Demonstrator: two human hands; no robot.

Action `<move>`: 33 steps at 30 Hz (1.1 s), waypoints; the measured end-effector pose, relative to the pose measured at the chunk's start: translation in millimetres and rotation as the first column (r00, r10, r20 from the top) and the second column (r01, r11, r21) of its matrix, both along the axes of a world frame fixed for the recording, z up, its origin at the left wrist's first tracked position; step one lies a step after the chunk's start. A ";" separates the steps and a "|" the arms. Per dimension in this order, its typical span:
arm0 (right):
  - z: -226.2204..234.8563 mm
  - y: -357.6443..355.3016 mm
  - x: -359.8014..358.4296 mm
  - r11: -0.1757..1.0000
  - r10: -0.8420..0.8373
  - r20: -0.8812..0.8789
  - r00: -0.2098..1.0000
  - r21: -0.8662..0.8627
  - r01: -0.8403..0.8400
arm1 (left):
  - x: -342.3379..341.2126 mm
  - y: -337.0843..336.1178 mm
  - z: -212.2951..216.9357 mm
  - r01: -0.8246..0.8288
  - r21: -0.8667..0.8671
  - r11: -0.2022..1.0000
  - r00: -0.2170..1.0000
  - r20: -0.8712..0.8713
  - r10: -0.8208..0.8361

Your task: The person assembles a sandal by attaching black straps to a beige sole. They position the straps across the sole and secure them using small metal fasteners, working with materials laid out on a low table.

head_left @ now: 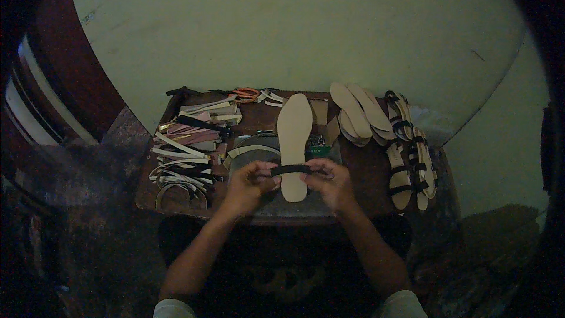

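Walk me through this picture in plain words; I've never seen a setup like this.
There is no machine here. A person works with two bare hands, and a wide fisheye camera on their head looks down, which is why straight edges bend and the corners go dark. Picture left is the person's left.

The left hand and right hand pinch the two ends of a short black strap, which crosses the lower part of a pale sole.

Beneath is a brown table. On its left lie many strips, white, pink and black; near the back edge are orange-handled scissors. To the right are more pale soles and, beyond them, sandals with black straps.
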State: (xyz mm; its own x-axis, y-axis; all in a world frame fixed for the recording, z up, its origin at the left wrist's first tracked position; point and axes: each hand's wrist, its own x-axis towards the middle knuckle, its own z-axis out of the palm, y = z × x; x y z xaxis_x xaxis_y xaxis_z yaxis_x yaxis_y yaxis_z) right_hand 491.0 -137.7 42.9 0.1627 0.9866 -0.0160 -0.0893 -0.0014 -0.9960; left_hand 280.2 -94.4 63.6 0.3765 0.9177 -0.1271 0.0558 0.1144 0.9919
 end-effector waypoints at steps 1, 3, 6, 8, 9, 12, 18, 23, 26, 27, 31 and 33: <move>5.8 -1.2 -3.0 1.000 0.001 -0.003 1.000 -0.025 -0.002 | -1.2 1.0 -2.7 0.004 -0.032 0.999 0.999 0.038 -0.003; 8.6 -1.9 -5.0 0.999 0.006 -0.016 1.000 -0.045 -0.007 | -1.6 1.8 -5.1 0.021 -0.098 0.995 0.994 0.112 -0.010; 6.0 -2.2 -4.4 1.000 0.011 -0.025 1.000 -0.016 -0.011 | 1.6 1.7 -5.5 0.049 -0.160 0.986 0.985 0.168 -0.021; 2.5 -2.0 -3.7 1.000 0.003 -0.008 1.000 0.025 -0.003 | 3.7 0.9 -4.6 0.054 -0.150 0.987 0.990 0.135 -0.033; 3.5 -2.0 -4.1 1.000 0.000 0.002 1.000 0.015 0.000 | 4.3 -0.3 -4.2 0.054 -0.140 0.989 0.989 0.143 -0.034; 5.6 -1.9 -4.0 1.000 -0.014 0.024 1.000 -0.001 0.014 | 6.7 -4.3 -2.3 0.061 -0.108 0.992 0.985 0.166 -0.042; 9.9 -2.7 -3.4 0.999 -0.024 0.017 1.000 0.032 0.023 | 13.7 -9.7 -5.2 0.045 -0.031 0.999 0.989 0.146 -0.040; 7.8 -7.4 -9.8 0.998 -0.062 0.048 0.997 -0.019 0.063 | 17.0 -11.0 -17.8 -0.034 0.038 0.999 0.996 0.085 0.031; 6.1 -11.1 -21.1 0.993 -0.114 0.066 0.991 0.021 0.113 | 19.1 -15.5 -11.3 -0.056 -0.027 0.998 0.998 0.038 0.057; 5.7 -12.2 -24.3 0.991 -0.131 0.069 0.989 0.035 0.129 | 19.8 -17.1 -9.2 -0.051 -0.056 0.997 0.996 0.073 0.055; 9.6 -16.9 -33.7 0.982 -0.188 0.084 0.978 0.033 0.186 | 25.1 -22.0 -6.5 -0.043 -0.117 0.992 0.994 0.098 0.055; 9.9 -18.6 -38.1 0.980 -0.197 0.059 0.979 0.016 0.197 | 25.1 -22.8 -13.2 -0.056 -0.084 0.995 0.994 0.094 0.064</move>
State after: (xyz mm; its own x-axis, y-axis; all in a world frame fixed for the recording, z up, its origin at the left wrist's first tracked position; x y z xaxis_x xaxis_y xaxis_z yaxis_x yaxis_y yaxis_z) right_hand 452.9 -156.2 52.7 0.3541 0.9352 0.0091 -0.0274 0.0201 -0.9994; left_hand 305.2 -117.2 50.4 0.3353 0.9270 -0.1679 -0.0486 0.1950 0.9796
